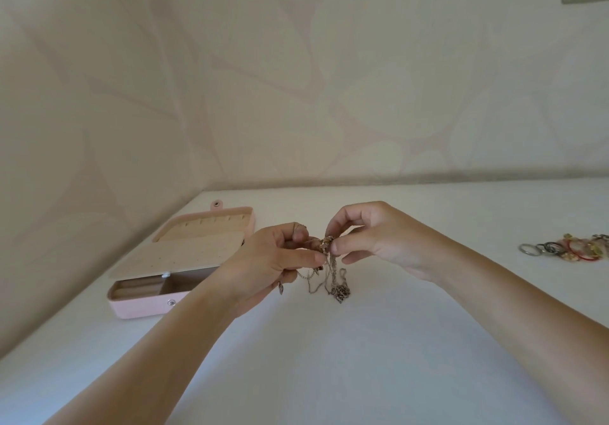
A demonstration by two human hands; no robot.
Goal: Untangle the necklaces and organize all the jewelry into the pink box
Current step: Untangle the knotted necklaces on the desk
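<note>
Both hands meet above the white table (362, 358): the left hand (273, 263) and right hand (369, 236) each pinch the tangled necklaces (329, 260), whose chains dangle (perhaps touching the surface). The open pink box (178, 260) sits left; rings and bracelets (566, 248) lie far right.

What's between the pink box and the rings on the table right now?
Head view: the left hand and right hand pinching the tangled necklaces; the table is otherwise bare there.
</note>
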